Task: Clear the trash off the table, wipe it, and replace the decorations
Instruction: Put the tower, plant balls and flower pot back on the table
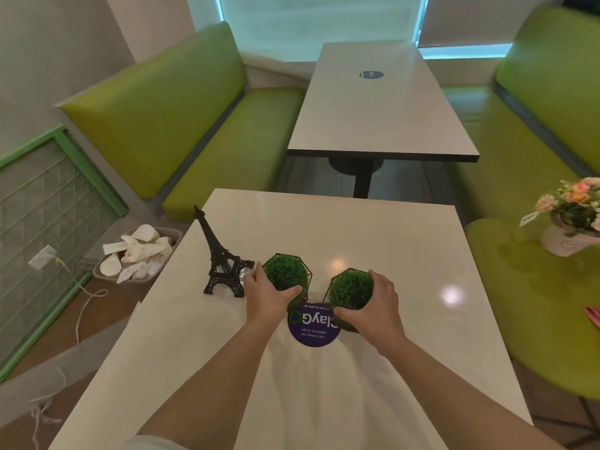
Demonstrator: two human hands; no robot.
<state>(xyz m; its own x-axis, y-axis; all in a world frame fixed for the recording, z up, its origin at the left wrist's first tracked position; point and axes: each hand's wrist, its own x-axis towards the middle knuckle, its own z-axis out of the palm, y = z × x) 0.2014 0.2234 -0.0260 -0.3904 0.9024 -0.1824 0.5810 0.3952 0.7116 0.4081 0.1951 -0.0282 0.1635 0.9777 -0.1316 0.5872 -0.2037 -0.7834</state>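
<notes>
Two grass pots are gripped, one per hand: left hand [264,295] curled round the left pot [285,272], right hand [376,303] curled round the right pot [350,287], both on the table [373,228] by the purple sticker [313,326]. Pots should be set down level, evenly spaced, clear of the Eiffel tower model [220,254]; flower pot [571,222] is left on the bench.

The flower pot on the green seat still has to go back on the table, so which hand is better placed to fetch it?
Probably the right hand: the flower pot sits on the seat to its side. It grips a grass pot and must release first.
</notes>
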